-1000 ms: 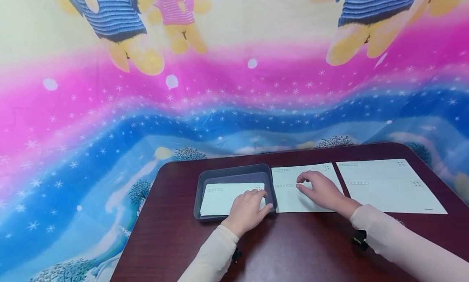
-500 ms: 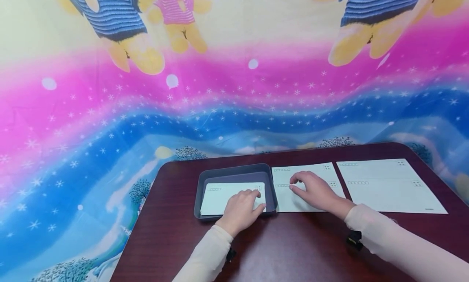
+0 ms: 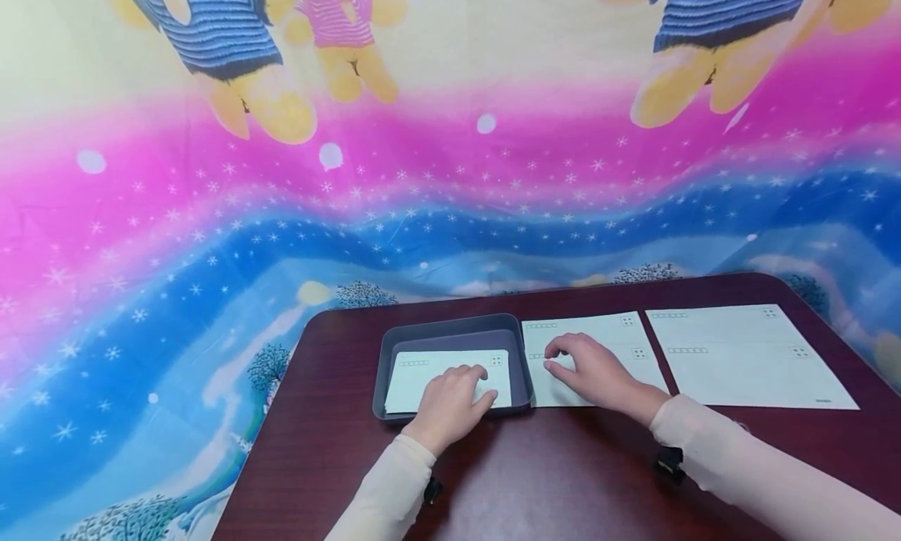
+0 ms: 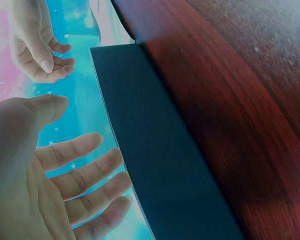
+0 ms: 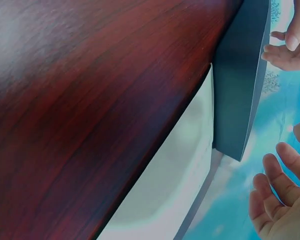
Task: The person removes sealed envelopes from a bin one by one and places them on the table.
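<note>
A dark grey tray [image 3: 450, 323] holds a white envelope [image 3: 418, 381] printed with a row of small boxes; it may be a stack. My left hand [image 3: 450, 406] hovers over the envelope's right part and the tray's near rim, fingers loosely bent, nothing held. My right hand [image 3: 598, 373] hangs over white envelopes [image 3: 580, 326] lying just right of the tray, its thumb and fingers curved and apart. In the left wrist view, relaxed left fingers [image 4: 85, 175] show above the tray's side. The right wrist view shows relaxed right fingers [image 5: 275, 185] beyond the envelope edge.
More white envelopes [image 3: 753, 377], seemingly overlapped, lie farther right on the dark red wooden table [image 3: 549, 478]. A printed cloth [image 3: 450, 181] with bears and snowflakes hangs behind the table's far edge.
Both hands have shifted left, the left one farther over the envelope in the tray and the right one nearer to the tray. The tray and envelopes have stayed put.
</note>
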Motion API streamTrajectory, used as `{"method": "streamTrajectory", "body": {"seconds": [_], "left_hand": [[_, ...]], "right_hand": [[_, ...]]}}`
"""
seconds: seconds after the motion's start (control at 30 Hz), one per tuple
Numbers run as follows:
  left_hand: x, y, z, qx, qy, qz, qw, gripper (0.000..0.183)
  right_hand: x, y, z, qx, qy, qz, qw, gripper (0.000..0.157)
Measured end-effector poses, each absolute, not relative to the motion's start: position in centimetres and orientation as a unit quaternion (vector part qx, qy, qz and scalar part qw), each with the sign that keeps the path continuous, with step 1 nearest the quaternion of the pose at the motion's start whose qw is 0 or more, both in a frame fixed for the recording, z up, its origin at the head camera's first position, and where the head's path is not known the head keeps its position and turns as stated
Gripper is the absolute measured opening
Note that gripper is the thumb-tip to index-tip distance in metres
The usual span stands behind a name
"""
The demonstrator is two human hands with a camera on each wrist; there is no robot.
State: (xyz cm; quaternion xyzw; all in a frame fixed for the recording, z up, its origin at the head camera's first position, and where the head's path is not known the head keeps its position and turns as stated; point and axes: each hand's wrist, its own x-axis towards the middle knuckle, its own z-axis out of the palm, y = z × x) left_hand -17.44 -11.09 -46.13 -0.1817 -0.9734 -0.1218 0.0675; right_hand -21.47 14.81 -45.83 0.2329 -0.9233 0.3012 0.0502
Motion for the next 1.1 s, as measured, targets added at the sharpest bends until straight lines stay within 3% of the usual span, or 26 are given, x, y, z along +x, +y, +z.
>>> {"method": "streamTrajectory", "body": {"seconds": [1.1], "left_hand": [[-17.3, -14.9, -47.0, -0.149, -0.978, -0.125, 0.075, 0.03]], "right_hand": [[-21.6, 9.3, -46.6, 0.238, -0.916, 0.323, 0.018, 0.015]]}}
